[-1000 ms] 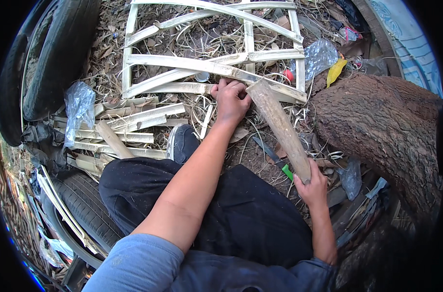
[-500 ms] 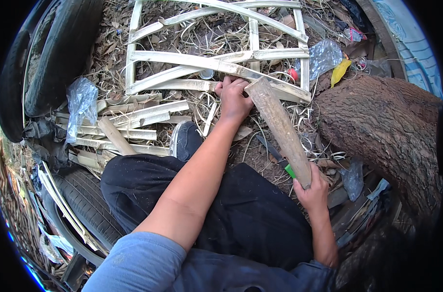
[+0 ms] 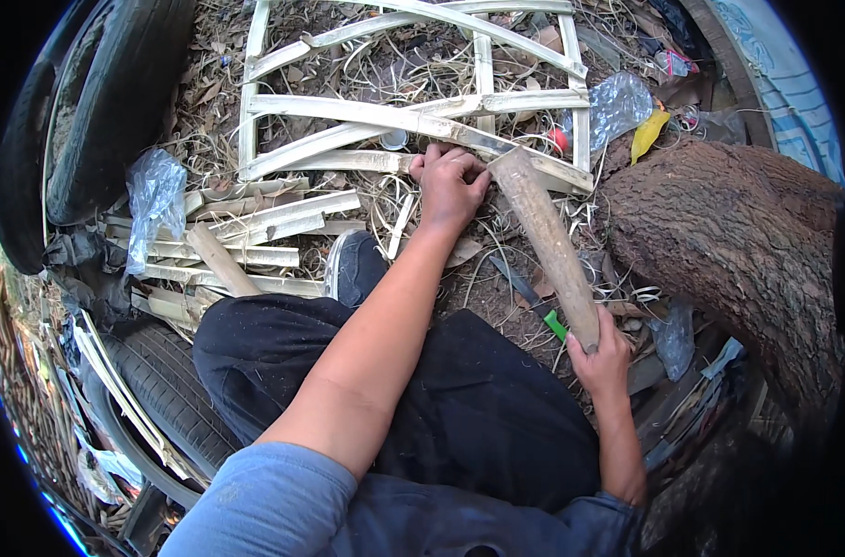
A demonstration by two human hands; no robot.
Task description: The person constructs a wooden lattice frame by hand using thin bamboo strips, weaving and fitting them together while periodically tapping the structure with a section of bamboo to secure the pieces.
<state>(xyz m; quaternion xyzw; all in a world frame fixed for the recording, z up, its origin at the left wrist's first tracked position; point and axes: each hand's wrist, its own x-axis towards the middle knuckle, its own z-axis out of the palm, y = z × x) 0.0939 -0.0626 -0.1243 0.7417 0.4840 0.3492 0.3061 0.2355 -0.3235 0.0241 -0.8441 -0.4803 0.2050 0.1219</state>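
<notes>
Pale split-wood strips make up the lattice frame (image 3: 385, 115), flat on littered ground in front of the person, its far edge cut off by the picture. Left hand (image 3: 450, 190) is at the near edge, fingers curled against the strips; fingertips partly hidden, cannot tell if they pinch. Right hand (image 3: 600, 360) grasps the lower end of a thick wooden stick (image 3: 548, 237), slanting up-left; its far end overlaps the near strip in view, contact unclear, just beside the left hand. Green-handled knife (image 3: 554, 323) lies left of the stick, handle near the right hand. Dark trousers (image 3: 496, 418) bound the near side. To the right, a gap of littered ground separates stick from rough trunk (image 3: 719, 213), whose edge limits sideways room. Leftward: dark shoe (image 3: 357, 267), loose strips (image 3: 283, 223) piled below the frame's left corner, then clear plastic bag (image 3: 156, 204) and upright tyre (image 3: 116, 102).
</notes>
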